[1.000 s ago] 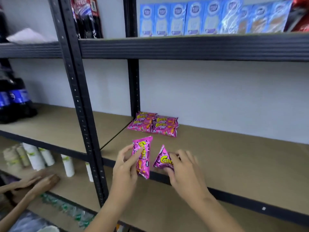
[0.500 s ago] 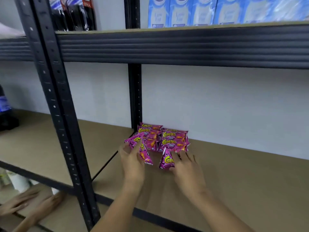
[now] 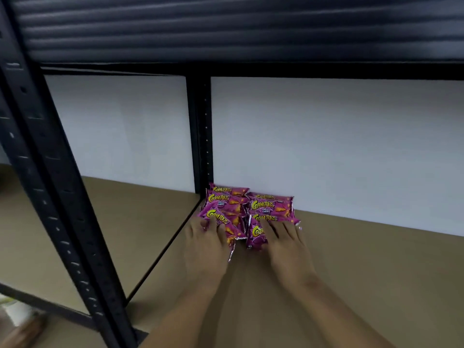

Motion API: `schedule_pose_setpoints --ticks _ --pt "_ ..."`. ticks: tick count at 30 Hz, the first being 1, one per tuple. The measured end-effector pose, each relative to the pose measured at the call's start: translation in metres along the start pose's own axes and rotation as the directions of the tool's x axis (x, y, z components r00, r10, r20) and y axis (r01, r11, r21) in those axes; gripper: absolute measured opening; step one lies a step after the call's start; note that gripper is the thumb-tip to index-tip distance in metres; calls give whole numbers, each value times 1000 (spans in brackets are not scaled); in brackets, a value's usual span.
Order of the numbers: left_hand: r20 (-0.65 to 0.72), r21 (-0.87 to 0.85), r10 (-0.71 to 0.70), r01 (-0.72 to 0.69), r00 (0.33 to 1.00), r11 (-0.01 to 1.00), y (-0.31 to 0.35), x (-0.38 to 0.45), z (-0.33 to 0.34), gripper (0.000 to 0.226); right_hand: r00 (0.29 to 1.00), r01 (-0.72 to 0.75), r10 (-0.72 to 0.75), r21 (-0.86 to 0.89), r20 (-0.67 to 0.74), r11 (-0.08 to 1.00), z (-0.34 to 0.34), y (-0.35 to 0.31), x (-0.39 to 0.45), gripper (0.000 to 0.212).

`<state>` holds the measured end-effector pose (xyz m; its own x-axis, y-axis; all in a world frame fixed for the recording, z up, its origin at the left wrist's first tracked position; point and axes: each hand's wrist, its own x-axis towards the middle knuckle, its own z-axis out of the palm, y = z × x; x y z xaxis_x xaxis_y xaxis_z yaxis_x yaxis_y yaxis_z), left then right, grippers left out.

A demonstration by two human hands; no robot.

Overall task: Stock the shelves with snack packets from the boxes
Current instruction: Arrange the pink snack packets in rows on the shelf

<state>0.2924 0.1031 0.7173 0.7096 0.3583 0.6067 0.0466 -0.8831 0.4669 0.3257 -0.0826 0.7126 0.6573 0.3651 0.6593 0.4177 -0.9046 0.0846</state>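
Several pink Cornitoz snack packets (image 3: 272, 205) lie piled at the back of the brown shelf board (image 3: 364, 272), against the white wall beside the rear post. My left hand (image 3: 204, 244) rests on a pink packet (image 3: 221, 218) at the pile's front left, fingers over its lower end. My right hand (image 3: 286, 247) covers another pink packet (image 3: 254, 234) at the pile's front right, fingers spread across it. Both packets touch the pile and the board.
A black perforated upright (image 3: 62, 197) crosses the front left. The rear post (image 3: 200, 136) divides the two shelf bays. The dark beam of the upper shelf (image 3: 226, 28) hangs close overhead. Another person's hand (image 3: 22, 332) shows blurred at the bottom left.
Both hands carried their packets from the shelf's front edge back to the pile and lowered them onto it. The camera moved in closer under the upper shelf.
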Motion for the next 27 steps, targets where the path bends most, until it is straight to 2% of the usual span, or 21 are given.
schedule_pose_setpoints --ticks 2,5,8,11,13,16,19,21,23,25,27 --pt "34 130 88 -92 996 987 -10 5 -7 27 1000 6 -6 0 16 1000 5 2 -1 85" --pt "151 183 277 -302 949 936 -23 12 -21 51 999 22 -22 -3 37 1000 10 6 -2 89" --pt "328 147 462 -527 824 837 -36 20 -29 68 1000 18 -19 50 9 999 10 6 -4 88" --pt "416 119 568 -662 710 740 -44 24 -33 70 1000 7 -6 101 -16 995 8 3 -8 87" --pt "427 97 581 -674 692 732 -47 26 -31 66 1000 4 -2 124 -17 992 9 6 -12 83" --pt "400 47 536 -601 743 798 -50 26 -24 60 1000 8 -7 122 -12 993 9 8 -16 77" --pt "434 33 434 -495 790 868 -52 24 -20 83 1000 14 -17 126 22 992 13 6 -14 85" --pt "460 36 411 -479 787 877 -50 24 -20 100 997 -5 -5 138 72 990 16 3 -11 94" --pt "489 49 395 -476 778 878 -49 24 -17 104 993 -31 16 133 116 991 17 0 -9 99" --pt "541 -1 399 -473 740 881 -48 23 -14 90 993 -32 17 125 119 992 18 -1 -9 98" --pt "576 -47 406 -467 709 883 -45 22 -12 71 996 -10 -2 128 94 992 20 -2 -12 83"
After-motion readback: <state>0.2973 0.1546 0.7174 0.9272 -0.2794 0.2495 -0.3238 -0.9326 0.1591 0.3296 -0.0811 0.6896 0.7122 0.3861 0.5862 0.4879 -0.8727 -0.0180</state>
